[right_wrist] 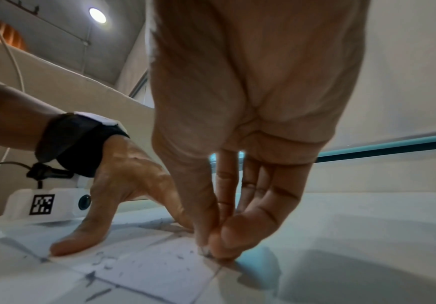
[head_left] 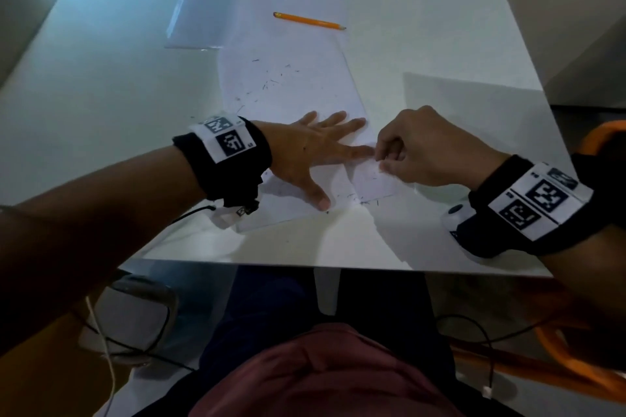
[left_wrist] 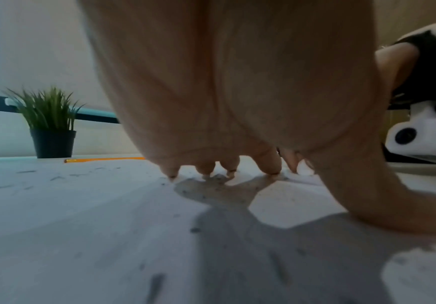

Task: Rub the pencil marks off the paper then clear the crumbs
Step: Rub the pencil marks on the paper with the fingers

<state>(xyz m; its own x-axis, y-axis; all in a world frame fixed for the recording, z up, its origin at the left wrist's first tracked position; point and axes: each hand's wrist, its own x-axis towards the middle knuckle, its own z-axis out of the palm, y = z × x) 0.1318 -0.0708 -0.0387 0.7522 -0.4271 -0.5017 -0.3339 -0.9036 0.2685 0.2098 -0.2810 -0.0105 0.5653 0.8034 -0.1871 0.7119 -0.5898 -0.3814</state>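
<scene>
A white sheet of paper [head_left: 288,85] lies on the white table, strewn with dark eraser crumbs [head_left: 267,85] and faint pencil marks. My left hand [head_left: 321,145] rests flat on the sheet's near part, fingers spread and straight; the left wrist view shows its fingertips [left_wrist: 271,166] pressing the paper [left_wrist: 81,216]. My right hand [head_left: 381,161] is at the sheet's right edge, just beside the left fingertips. It pinches a small whitish eraser [right_wrist: 203,250] between thumb and fingers, held down on the paper [right_wrist: 146,273]. The eraser is mostly hidden by the fingers.
A yellow pencil [head_left: 308,21] lies across the paper's far end. A clear plastic sleeve [head_left: 193,20] sits at the back left. A small potted plant [left_wrist: 50,123] stands at the table's far end. The table's front edge [head_left: 338,266] is near my lap; an orange chair [head_left: 603,135] is at right.
</scene>
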